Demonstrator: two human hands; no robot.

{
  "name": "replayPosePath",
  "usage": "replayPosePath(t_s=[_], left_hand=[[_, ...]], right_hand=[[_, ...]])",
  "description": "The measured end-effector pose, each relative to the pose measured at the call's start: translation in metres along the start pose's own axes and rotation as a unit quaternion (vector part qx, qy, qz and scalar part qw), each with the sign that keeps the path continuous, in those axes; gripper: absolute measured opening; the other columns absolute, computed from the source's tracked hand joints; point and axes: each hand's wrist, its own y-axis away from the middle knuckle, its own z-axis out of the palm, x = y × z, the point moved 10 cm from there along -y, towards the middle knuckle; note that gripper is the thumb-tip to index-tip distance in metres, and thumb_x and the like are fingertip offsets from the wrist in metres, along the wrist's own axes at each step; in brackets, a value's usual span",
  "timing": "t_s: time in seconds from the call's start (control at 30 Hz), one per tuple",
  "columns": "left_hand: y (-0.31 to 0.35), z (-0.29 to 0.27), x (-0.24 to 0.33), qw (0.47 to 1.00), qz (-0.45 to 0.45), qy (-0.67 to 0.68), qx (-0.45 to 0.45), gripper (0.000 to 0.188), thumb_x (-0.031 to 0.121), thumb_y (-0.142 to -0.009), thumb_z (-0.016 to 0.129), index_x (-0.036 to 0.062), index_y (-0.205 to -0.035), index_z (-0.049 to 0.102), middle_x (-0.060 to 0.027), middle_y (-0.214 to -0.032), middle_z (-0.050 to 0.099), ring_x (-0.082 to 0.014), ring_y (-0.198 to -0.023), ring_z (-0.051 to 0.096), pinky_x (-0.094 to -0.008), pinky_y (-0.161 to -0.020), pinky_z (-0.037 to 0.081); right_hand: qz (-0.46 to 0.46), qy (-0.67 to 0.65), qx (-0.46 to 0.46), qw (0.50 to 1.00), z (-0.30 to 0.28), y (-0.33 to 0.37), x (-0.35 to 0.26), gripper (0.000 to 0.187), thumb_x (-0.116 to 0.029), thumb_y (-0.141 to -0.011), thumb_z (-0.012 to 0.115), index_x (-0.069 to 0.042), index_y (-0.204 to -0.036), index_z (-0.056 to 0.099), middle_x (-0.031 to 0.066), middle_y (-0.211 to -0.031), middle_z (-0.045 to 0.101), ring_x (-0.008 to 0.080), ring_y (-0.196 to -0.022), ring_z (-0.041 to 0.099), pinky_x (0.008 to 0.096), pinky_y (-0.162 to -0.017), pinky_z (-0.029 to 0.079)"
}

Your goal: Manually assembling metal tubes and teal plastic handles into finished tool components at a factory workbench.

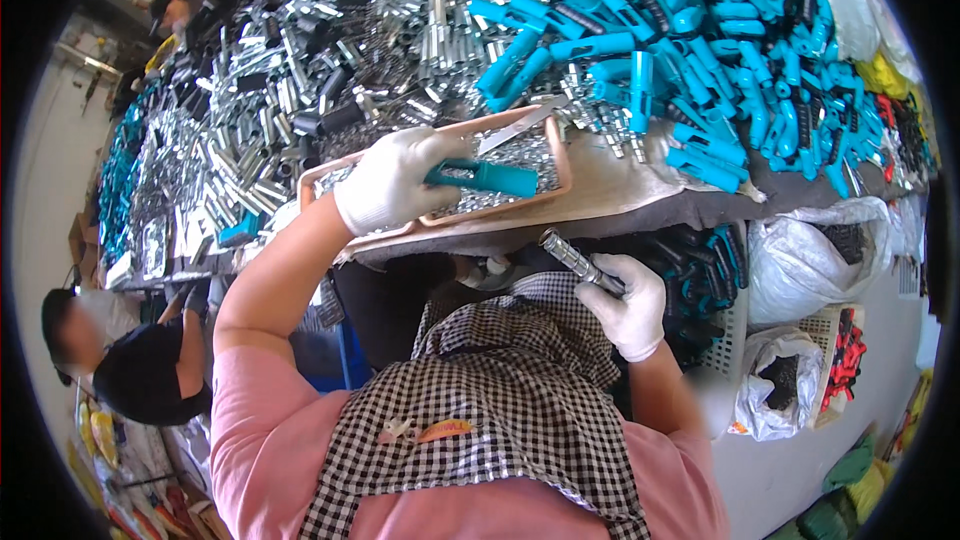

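1. Head view, looking down: the left hand [392, 185], in a white glove, was closed around a teal plastic handle [482, 177], fingers wrapped over one end while the rest of the handle stuck out toward the right.
2. That handle was held just above a shallow pink tray [563, 155] filled with small silvery metal parts, which sat at the near edge of the workbench [620, 190].
3. The right hand [630, 305], also in a white glove, was closed around a dark metal tube [572, 258], gripping its lower end; the tube pointed up and to the left, its free end just below the bench edge.
4. The two held pieces were apart, the teal handle above and to the left of the tube, with the bench edge between them.
5. Behind the tray, a heap of shiny metal tubes [330, 50] covered the left of the bench and a heap of teal handles [680, 40] covered the right, leaving only a narrow bare strip beside the tray.
6. To the right below the bench stood white sacks [815, 260] of parts; another person [140, 370] in dark clothes sat at the lower left.
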Motion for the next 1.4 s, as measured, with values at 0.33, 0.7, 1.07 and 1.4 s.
replayPosePath(t_s=[0.33,0.7,1.07,1.4], left_hand=[[0.113,0.029,0.037,0.986,-0.027,0.161,-0.028,0.045,0.013,-0.067,0.082,0.0030,-0.108,0.066,-0.0173,-0.107,0.062,-0.0335,-0.096,0.063,-0.0407,-0.084,0.053],[0.155,0.040,0.026,0.990,-0.078,0.119,0.000,0.043,0.020,-0.066,0.084,0.0015,-0.100,0.067,-0.0154,-0.097,0.065,-0.0324,-0.080,0.066,-0.0383,-0.071,0.055],[0.142,0.062,0.027,0.990,-0.049,0.113,-0.064,0.044,0.025,-0.070,0.080,0.0034,-0.105,0.066,-0.0138,-0.096,0.064,-0.0311,-0.080,0.066,-0.0381,-0.069,0.055],[0.103,0.023,-0.086,0.997,-0.061,-0.046,-0.030,0.035,0.011,-0.075,0.070,0.0066,-0.109,0.063,-0.0158,-0.097,0.063,-0.0355,-0.094,0.061,-0.0453,-0.085,0.050]], right_hand=[[-0.101,-0.044,-0.228,0.967,0.097,-0.002,-0.049,0.030,-0.014,-0.066,0.082,0.000,-0.090,0.072,0.0151,-0.084,0.070,0.0277,-0.073,0.070,0.0317,-0.065,0.055],[-0.022,-0.076,-0.321,0.944,0.164,0.007,-0.028,0.059,-0.037,-0.063,0.088,0.000,-0.104,0.068,0.0193,-0.095,0.071,0.0287,-0.084,0.072,0.0350,-0.075,0.056],[-0.050,-0.071,-0.370,0.925,0.188,0.007,-0.050,0.059,-0.039,-0.067,0.085,-0.004,-0.111,0.068,0.0199,-0.091,0.071,0.0319,-0.082,0.071,0.0355,-0.074,0.056],[0.019,-0.031,-0.272,0.962,0.164,-0.028,-0.040,0.027,-0.023,-0.075,0.080,-0.004,-0.092,0.070,0.0168,-0.070,0.064,0.0313,-0.063,0.066,0.0356,-0.059,0.051]])
